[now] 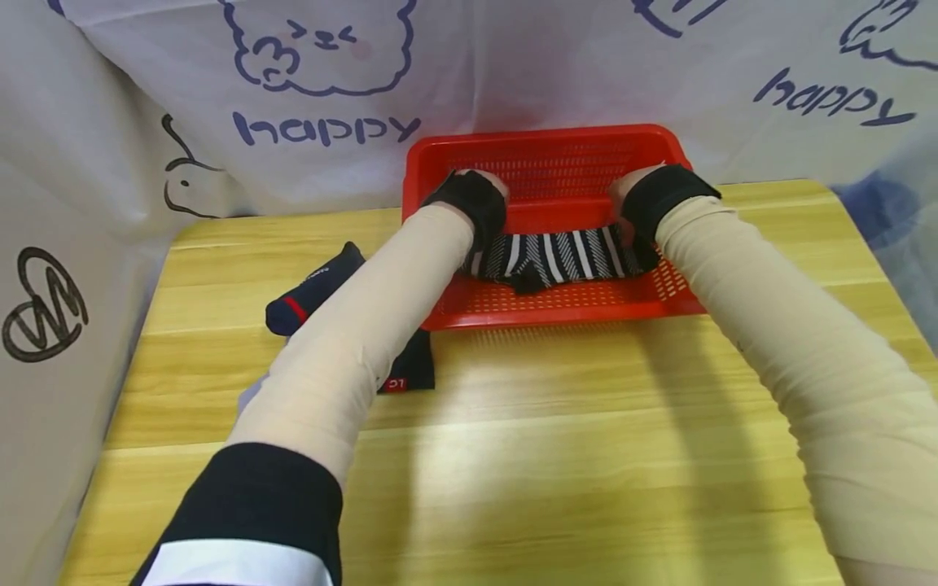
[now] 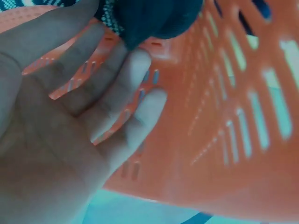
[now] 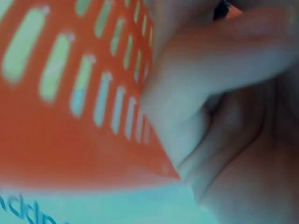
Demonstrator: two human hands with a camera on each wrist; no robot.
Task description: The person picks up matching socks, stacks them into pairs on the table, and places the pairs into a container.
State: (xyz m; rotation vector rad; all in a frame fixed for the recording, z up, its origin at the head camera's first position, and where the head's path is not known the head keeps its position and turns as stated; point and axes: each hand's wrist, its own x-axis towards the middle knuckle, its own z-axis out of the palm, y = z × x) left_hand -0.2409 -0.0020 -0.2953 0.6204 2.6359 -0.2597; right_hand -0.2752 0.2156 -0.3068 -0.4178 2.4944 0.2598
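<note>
A black-and-white striped sock (image 1: 564, 254) lies across the floor of a red plastic basket (image 1: 542, 146). My left hand (image 1: 476, 191) is inside the basket at the sock's left end. In the left wrist view that hand (image 2: 93, 107) has its fingers straight over the slotted basket floor (image 2: 224, 140), fingertips touching the sock's dark end (image 2: 154, 18). My right hand (image 1: 637, 191) is at the sock's right end. Seen close in the right wrist view, its fingers (image 3: 224, 93) bend against the basket wall (image 3: 70, 140); whether they hold the sock is hidden.
A navy sock with a red stripe (image 1: 315, 289) lies on the wooden table (image 1: 550, 456) left of the basket. A second dark sock (image 1: 410, 370) peeks from under my left forearm. White printed cloth (image 1: 330, 81) hangs behind and to the left.
</note>
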